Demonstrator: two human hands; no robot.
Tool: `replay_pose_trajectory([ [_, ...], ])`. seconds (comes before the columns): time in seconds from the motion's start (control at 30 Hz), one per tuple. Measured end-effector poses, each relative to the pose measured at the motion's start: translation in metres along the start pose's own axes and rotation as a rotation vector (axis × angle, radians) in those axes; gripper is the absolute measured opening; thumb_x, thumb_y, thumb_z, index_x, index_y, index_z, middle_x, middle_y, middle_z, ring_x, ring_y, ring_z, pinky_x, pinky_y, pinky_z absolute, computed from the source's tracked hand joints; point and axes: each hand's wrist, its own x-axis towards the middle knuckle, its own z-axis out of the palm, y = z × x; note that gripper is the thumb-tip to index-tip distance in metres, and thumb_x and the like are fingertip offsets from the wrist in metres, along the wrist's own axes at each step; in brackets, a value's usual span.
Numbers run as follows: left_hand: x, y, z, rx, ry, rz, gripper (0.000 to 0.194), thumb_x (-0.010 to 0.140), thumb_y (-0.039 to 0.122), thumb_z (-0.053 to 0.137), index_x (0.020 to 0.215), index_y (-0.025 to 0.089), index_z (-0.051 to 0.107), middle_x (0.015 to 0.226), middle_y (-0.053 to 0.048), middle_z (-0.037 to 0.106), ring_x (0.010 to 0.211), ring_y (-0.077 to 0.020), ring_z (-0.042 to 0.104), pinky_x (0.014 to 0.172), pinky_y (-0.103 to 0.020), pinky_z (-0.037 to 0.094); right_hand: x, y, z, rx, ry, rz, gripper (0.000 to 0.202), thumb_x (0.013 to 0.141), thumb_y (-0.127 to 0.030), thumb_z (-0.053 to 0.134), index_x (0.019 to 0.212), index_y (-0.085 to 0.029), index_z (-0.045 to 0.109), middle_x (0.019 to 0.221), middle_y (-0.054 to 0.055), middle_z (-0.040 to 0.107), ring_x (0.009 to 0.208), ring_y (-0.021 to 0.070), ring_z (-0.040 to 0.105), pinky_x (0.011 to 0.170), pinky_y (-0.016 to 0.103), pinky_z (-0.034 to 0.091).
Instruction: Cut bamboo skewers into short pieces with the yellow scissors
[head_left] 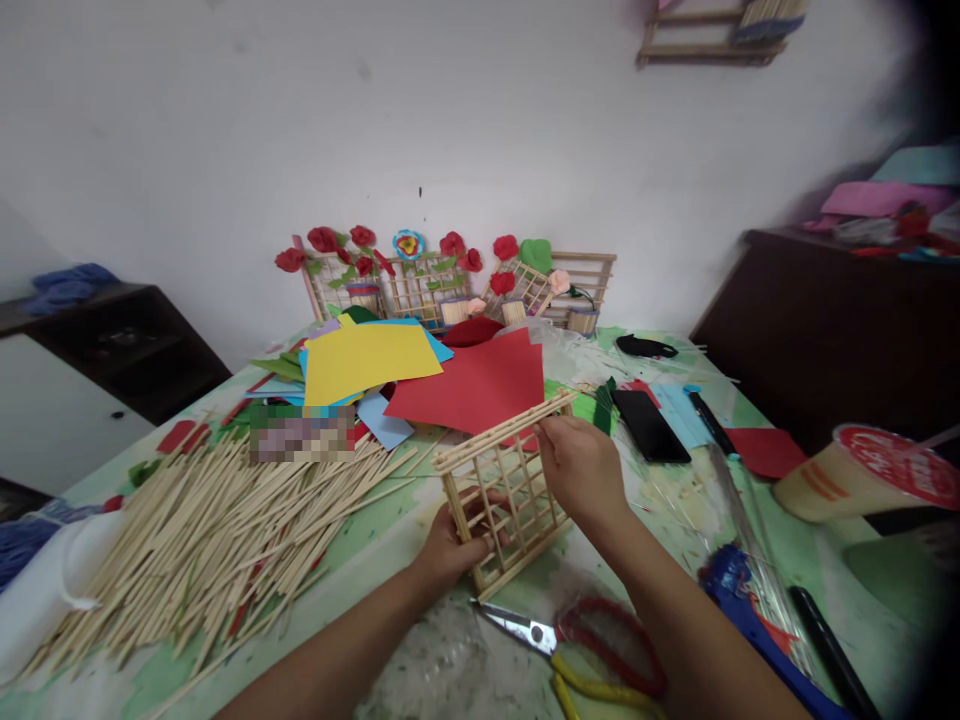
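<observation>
The left fingers (pixel 474 550) are gripping the stick frame (pixel 491 437) at its eight o'clock, the right fingers (pixel 553 436) pinching its one o'clock, ideally without flexing it.

Head view, forward, downward, over table (pixel 367 545)

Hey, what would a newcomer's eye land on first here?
Likely the bright red sheet and yellow sheet, lying just beyond the stick frame that the left hand and right hand hold near the center. Next, probably the heap of pale sticks spread across the left.
</observation>
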Motion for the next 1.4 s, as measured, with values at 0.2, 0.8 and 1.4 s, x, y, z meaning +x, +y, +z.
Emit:
replay_pose_trajectory([
  [0.2,0.001,0.005,0.003,-0.018,0.022,-0.04,0.035,0.066,0.023,0.072,0.099,0.018,0.06,0.096,-0.007,0.064,0.069,-0.016,0.063,0.07,-0.031,0.05,-0.001,0.005,0.001,0.006,0.143,-0.096,0.026,0.087,-0.018,0.044,0.063,-0.017,0.056,0.061,0.004,0.057,0.062,0.0157,0.051,0.06,0.027,0.031],
  [0.8,0.003,0.011,0.01,0.169,-0.066,-0.005,0.035,0.07,0.031,0.069,0.101,0.017,0.061,0.078,-0.004,0.061,0.066,-0.0135,0.057,0.062,-0.025,0.049,-0.011,-0.029,0.011,0.267,-0.022,-0.325,0.017,0.084,-0.015,0.051,0.087,-0.021,0.066,0.076,0.003,0.057,0.077,0.0165,0.047,0.068,0.029,0.033],
  [1.4,-0.001,0.011,0.01,0.16,-0.053,-0.07,0.04,0.067,0.029,0.071,0.105,0.018,0.062,0.084,-0.006,0.063,0.075,-0.0182,0.059,0.068,-0.03,0.05,-0.01,-0.034,-0.002,0.215,-0.056,-0.271,0.015,0.079,-0.009,0.049,0.075,-0.016,0.062,0.077,0.006,0.056,0.08,0.02,0.046,0.073,0.032,0.034],
])
